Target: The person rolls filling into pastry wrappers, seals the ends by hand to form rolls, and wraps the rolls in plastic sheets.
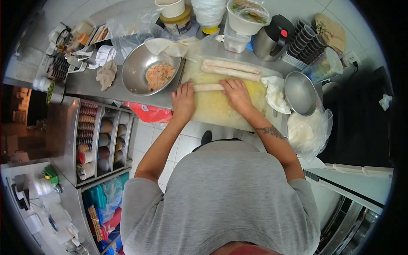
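A pale, thin filled roll lies crosswise on the yellowed cutting board. My left hand is over its left end, fingers bent down onto it at the board's left edge. Over the right end curls my right hand, its fingers covering that part of the roll. Just beyond, two longer pale rolls lie side by side on the board. Left of the board, a steel bowl holds a pinkish-orange minced filling. What lies under my fingers is hidden.
A crumpled white cloth, an empty metal bowl and a plastic bag of white sheets or dough crowd the right. Behind the board stand a steel jug and tubs. A beige cloth lies left.
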Motion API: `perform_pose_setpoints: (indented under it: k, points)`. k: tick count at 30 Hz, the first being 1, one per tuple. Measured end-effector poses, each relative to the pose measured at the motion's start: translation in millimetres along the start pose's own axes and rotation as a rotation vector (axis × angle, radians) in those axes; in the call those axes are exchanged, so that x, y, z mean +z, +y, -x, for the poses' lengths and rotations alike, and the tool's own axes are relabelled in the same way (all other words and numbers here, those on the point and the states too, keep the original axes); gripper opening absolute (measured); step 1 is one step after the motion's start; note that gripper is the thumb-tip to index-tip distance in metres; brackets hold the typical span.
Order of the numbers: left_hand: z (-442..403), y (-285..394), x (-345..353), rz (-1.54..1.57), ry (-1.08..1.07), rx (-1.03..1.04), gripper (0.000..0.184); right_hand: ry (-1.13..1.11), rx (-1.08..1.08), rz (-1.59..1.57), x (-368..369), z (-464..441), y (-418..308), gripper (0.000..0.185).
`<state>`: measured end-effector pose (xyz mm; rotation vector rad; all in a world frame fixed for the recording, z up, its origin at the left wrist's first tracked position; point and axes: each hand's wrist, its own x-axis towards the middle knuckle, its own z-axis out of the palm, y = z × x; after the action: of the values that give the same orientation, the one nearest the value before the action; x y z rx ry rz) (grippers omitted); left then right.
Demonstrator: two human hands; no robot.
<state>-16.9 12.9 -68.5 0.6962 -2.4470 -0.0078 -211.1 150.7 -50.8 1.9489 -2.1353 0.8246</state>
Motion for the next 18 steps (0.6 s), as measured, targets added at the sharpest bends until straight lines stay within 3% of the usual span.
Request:
perform_pose_setpoints:
  k: [4,7,11,13,16,18]
  points:
    - [-7.0,-2.5,-0.4,0.065,-0.099,-0.02,0.038,-0.026,-0.023,-0.04,-4.9,-1.3,5.3,0.032]
    - [-28.4,-7.3,-8.6,0.185,-0.203,0.103,0.038,0.001,-0.009,-0.017,-19.0,-5.7,12.9,0.032]
    - [-81.1,3.2,-5.2,0.243,-0.164,0.228,0.04,0.046,0.021,-0.001,-47.4,-19.2,41.4,0.033]
    - [-105.0,3.6,8.4,0.277,-0.21,0.265,0.039,-0.063,0.09,-0.017,-55.5,-24.5,58.6,0.041]
    - [-116.9,-3.5,24.0,0.364,-0.215,0.205,0.039,-0.078,0.119,0.012,-60.5,-24.3,67.1,0.048]
    - [-115.6,-11.2,26.7,0.497,-0.191,-0.018,0.039,-0.02,0.131,0.07,-60.0,-24.4,59.9,0.052]
